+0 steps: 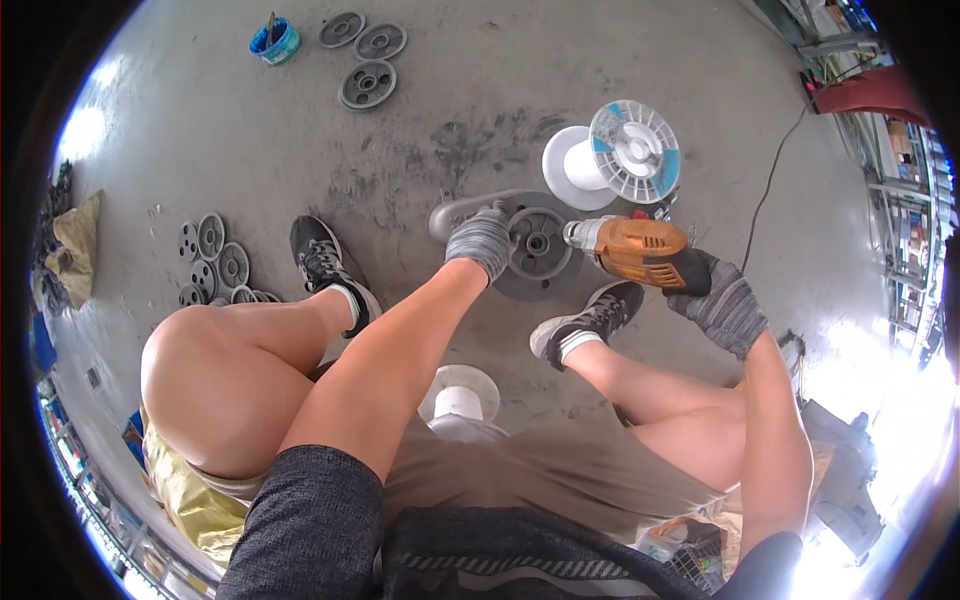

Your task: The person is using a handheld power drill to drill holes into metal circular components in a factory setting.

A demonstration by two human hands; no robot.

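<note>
The grey cast wheel (540, 252) lies flat on the concrete floor (250, 140) between the person's two shoes, hub up, and everything turns on how the orange drill (640, 250) lines up w/ it. The right hand (722, 303), in a grey knit glove, is closed around the drill's dark grip; the drill's long axis runs roughly level and leftward from that hand, its metal chuck end at the wheel's right side, close to the hub — whether the tip actually touches metal I can't tell from this view. So the wheel lies to the left of the right hand and a bit farther from the body, w/ the drill body bridging the gap between them. The left hand (481, 241), also gloved, is the nearer one to the wheel: it's clamped down on the wheel's left rim, where a curved grey casting (462, 211) pokes out beside it, fingers curled over the edge. The two hands therefore sit on opposite sides of the hub — left pinning, right carrying the tool. A dark cable (770, 180) trails off to the upper right across the floor. Just beyond the wheel stands a white plastic spool (615, 152), near but apart from it. More grey discs (368, 84) lie well away at the top beside a blue tub (274, 42), and a second stack of discs (212, 262) sits off to the left past the left shoe (325, 262). The right shoe (590, 318) is planted just below the wheel.
</note>
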